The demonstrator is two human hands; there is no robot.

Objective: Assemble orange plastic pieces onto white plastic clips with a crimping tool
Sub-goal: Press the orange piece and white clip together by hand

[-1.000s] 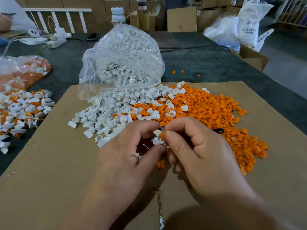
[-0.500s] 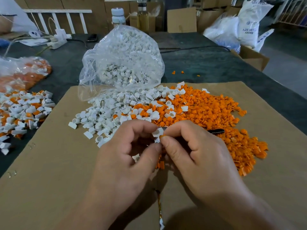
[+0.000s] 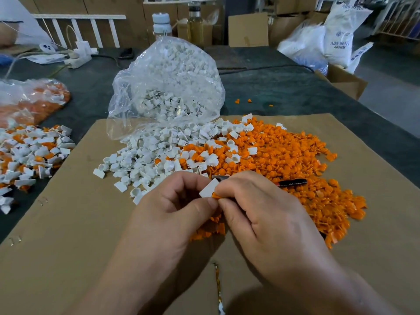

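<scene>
My left hand pinches a white clip between thumb and fingers, its flat face turned up. My right hand pinches a small orange piece against the clip's lower edge and also holds a tool whose metal tip and black handle stick out on either side of the fist. Behind the hands, loose white clips lie at the left and a heap of orange pieces at the right, both on a cardboard sheet.
A clear bag of white clips lies open behind the piles. At the left edge sit a pile of white-and-orange parts and a bag of orange pieces. Bottles, a power strip, sacks and boxes stand at the back.
The white clip has turned so its flat face shows. The orange piece now peeks out at the clip's lower edge, and the tool's metal tip shows above my right hand.
</scene>
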